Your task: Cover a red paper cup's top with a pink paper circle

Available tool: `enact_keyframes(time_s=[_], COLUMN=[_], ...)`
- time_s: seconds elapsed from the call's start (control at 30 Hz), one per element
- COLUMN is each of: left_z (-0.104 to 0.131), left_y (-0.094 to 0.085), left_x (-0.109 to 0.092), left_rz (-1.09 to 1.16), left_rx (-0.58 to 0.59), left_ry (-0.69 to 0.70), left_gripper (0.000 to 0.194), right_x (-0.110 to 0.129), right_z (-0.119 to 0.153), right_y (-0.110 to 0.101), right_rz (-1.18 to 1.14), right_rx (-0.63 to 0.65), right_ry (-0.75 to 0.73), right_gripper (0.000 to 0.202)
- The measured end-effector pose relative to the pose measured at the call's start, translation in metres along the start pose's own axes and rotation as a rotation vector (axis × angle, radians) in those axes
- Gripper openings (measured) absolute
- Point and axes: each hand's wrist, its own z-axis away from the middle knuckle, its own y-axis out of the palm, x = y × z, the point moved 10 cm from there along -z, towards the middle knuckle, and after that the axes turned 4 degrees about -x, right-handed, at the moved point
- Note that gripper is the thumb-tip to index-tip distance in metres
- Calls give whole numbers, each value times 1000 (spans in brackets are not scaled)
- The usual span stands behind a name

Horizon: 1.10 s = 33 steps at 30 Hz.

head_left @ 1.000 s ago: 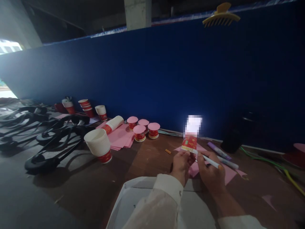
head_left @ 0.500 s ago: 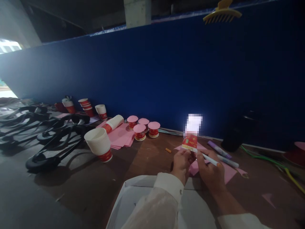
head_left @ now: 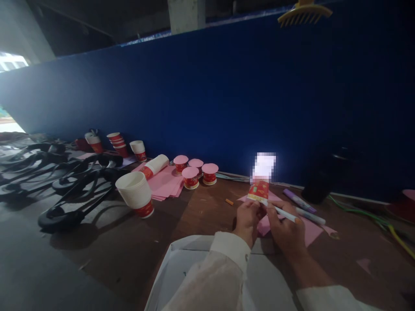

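A red patterned paper cup with a pale rim rests upside down near the wall, in front of a bright blurred patch. My left hand is closed on its near rim. My right hand is closed round a white pen, with its fingertips close to the cup's rim. Pink paper lies beneath and beside my right hand. Beyond that hand are a purple marker and a pale marker.
Left of my hands stand several red cups with pink discs, pink sheets, a lying cup stack, and an upright cup stack. Black headsets lie farther left. A white box is under my left sleeve.
The view has shifted very slightly. Both hands keep nearly the same place at the cup, and the pen has tilted a little.
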Motion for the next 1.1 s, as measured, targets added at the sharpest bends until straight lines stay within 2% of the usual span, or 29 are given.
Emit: enact_keyframes(time_s=[0.1,0.27,0.4,0.6,0.73,0.87,1.1], left_z=[-2,-3,-1,3,4,-1,-7], left_y=[5,6,5,0,-3,-4,2], left_x=[4,9,8,3,3,4,7], left_rz=[5,-52,-53,57,84,19,25], left_rx=[64,107,98,31,-2,-12,73], left_ry=[-25,-28,-35,-83,-108,-79,-37], left_gripper=[33,30,29,19,14,22,30], right_x=[1,-1,-1,-5,-4,-3,-4], right_z=[1,1,0,1,2,1,3], right_y=[2,0,0,-10,-9,-7,-4], right_rz=[-10,-8,15,-13,-15,-27,-18], right_rx=[17,7,7,-83,-73,-56,-38], right_ry=[-7,20,29,98,91,68,64], right_gripper=[23,25,26,22,22,21,24])
